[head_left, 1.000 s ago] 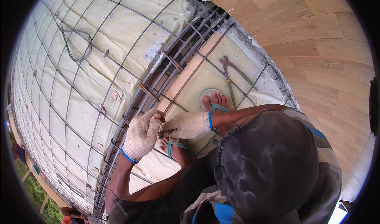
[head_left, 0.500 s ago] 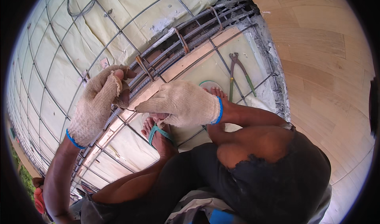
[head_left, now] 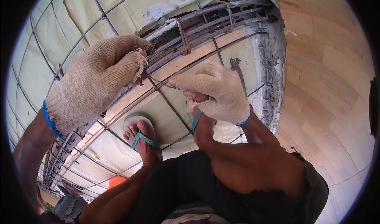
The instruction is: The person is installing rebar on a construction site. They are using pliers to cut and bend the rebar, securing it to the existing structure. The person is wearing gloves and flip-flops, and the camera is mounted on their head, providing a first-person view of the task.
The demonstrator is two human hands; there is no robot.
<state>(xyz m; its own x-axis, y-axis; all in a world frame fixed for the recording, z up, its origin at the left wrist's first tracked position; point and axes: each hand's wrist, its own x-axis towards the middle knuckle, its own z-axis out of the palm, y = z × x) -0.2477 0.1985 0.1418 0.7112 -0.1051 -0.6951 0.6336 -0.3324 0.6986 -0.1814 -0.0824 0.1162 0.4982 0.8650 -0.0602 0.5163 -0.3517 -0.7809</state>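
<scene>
My left hand (head_left: 99, 75), in a knitted cream glove with a blue cuff and frayed fingertips, is closed at the edge of the long steel bars (head_left: 200, 28). A thin tie wire (head_left: 159, 82) runs between it and my right hand (head_left: 217, 91), gloved the same way. The right thumb and forefinger pinch the wire's other end. The left fingertips are partly hidden, but the wire comes out from among them. Beyond the right hand lie pincers (head_left: 236, 65) with a rusty head; their green handles are mostly covered by that hand.
A steel mesh (head_left: 103, 16) spreads over pale sheeting, with a wooden strip (head_left: 198, 55) along the bars. My feet, in green-strapped flip-flops (head_left: 145, 140), stand among the mesh. Rough broken concrete (head_left: 269, 65) borders a wood-plank floor (head_left: 320, 77) at right. Part of another person (head_left: 70, 206) shows lower left.
My view has shifted, and both hands now appear higher along the bars. The gap between them has widened, with the wire stretched across it. My right hand now partly covers the pincers.
</scene>
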